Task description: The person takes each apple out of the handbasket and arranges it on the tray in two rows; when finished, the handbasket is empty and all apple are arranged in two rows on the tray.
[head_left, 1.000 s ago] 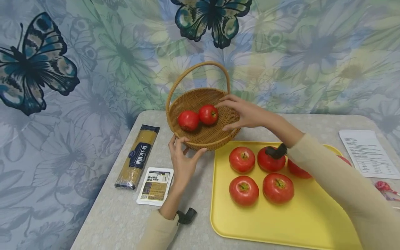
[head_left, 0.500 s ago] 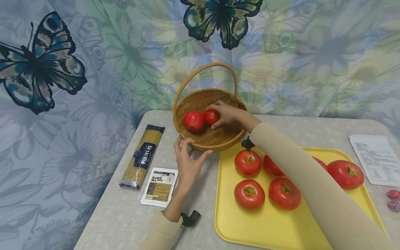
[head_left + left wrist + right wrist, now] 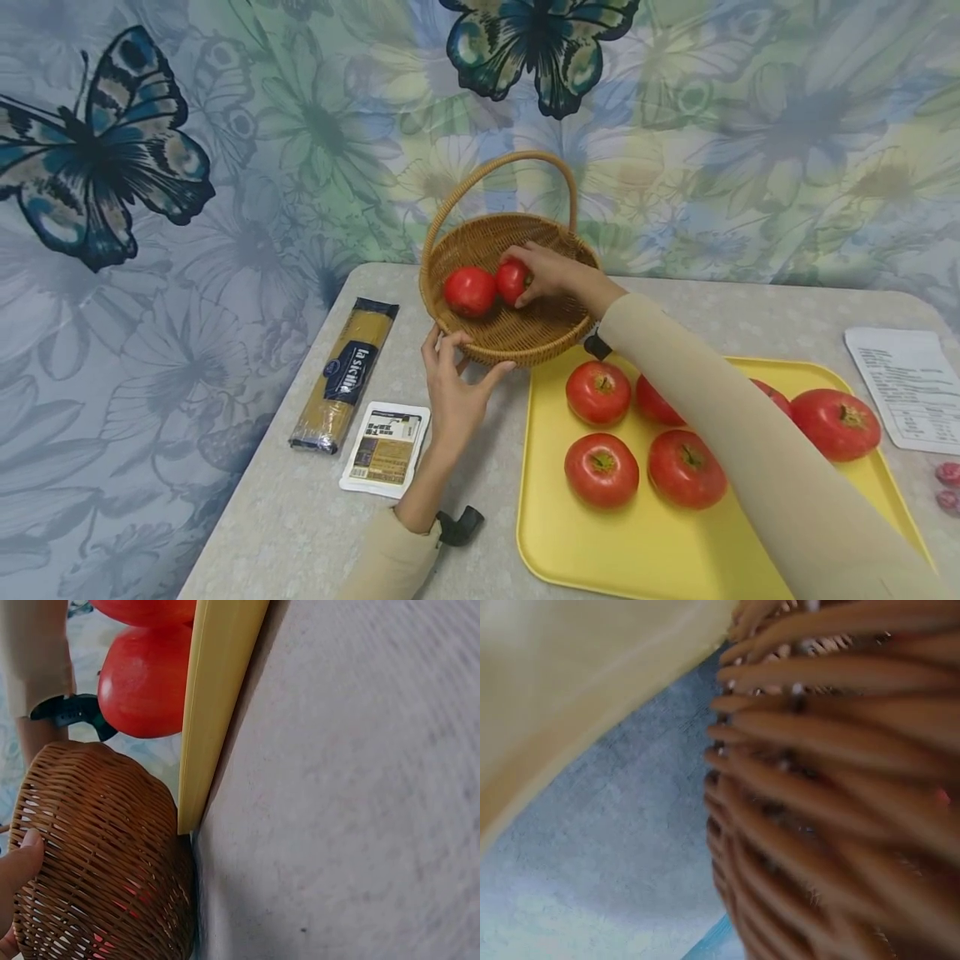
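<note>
A brown wicker basket (image 3: 543, 332) with a tall arched handle stands at the back of the table. Inside it lie two red apples side by side. My right hand (image 3: 550, 273) reaches over the basket's right rim and grips the right apple (image 3: 511, 282); the left apple (image 3: 469, 292) sits beside it. At the front left rim, my left hand (image 3: 454, 398) holds the basket, thumb spread along its outside. The left wrist view shows the left thumb (image 3: 26, 859) against the woven wall (image 3: 105, 847). In the right wrist view the weave (image 3: 840, 780) hides the right hand.
Right of the basket, a yellow tray (image 3: 570, 542) bears several red apples (image 3: 602, 471), some partly behind the right sleeve (image 3: 720, 392). A spaghetti pack (image 3: 345, 375) and a white flat packet (image 3: 386, 448) lie at left. A printed white packet (image 3: 903, 387) lies far right.
My right hand has moved left and down into the basket and taken hold of the right apple. My left hand keeps its place at the rim. The head view has shifted slightly.
</note>
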Demonstrator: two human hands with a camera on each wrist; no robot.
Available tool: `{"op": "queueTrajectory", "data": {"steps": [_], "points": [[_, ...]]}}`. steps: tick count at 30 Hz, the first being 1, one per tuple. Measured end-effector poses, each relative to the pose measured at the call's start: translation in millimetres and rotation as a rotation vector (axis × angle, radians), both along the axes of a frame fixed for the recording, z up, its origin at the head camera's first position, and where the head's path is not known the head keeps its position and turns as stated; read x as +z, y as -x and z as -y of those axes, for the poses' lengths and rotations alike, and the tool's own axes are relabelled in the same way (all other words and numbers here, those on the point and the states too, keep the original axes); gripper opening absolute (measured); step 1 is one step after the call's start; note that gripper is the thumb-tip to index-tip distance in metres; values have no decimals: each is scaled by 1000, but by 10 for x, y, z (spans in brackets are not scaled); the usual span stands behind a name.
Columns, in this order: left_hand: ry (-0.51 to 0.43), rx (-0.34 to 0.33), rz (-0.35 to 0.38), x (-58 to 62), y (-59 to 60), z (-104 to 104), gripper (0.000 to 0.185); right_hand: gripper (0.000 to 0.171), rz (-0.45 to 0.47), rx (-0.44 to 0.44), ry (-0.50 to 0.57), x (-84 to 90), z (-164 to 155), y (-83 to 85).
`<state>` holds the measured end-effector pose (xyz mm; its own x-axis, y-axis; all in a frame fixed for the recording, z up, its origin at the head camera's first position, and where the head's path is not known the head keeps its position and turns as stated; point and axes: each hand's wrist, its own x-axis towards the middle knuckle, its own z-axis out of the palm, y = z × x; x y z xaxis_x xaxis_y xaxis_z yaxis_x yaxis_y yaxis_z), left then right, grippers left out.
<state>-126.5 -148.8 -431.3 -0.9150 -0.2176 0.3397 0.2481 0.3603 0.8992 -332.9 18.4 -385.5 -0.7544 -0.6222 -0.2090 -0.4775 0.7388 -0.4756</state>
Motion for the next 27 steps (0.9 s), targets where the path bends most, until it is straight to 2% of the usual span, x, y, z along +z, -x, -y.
{"op": "queueTrajectory", "data": {"steps": [4, 9, 13, 16, 19, 22, 24, 27], "points": [[-5, -3, -1, 16, -9, -11, 59, 79, -7, 31, 5, -4, -8, -21], [-12, -5, 5, 34, -20, -10, 57, 71, -56, 76, 27, 27, -53, -67], [-16, 0, 17, 32, -29, 5, 60, 69, -102, 97, 67, 151, -142, -151], [-20, 0, 21, 28, -37, 8, 60, 70, -155, 109, 135, 324, -269, -262], [-18, -5, 22, 22, -36, 9, 58, 72, -194, 132, 237, 549, -439, -422], [-20, -6, 19, 17, -31, 4, 58, 72, -214, 149, 304, 781, -668, -660], [-27, -8, 13, 15, -22, -2, 60, 69, -241, 161, 308, 903, -877, -864], [-38, -2, 6, 15, -12, -5, 61, 65, -274, 162, 244, 1013, -1255, -1232]]}}
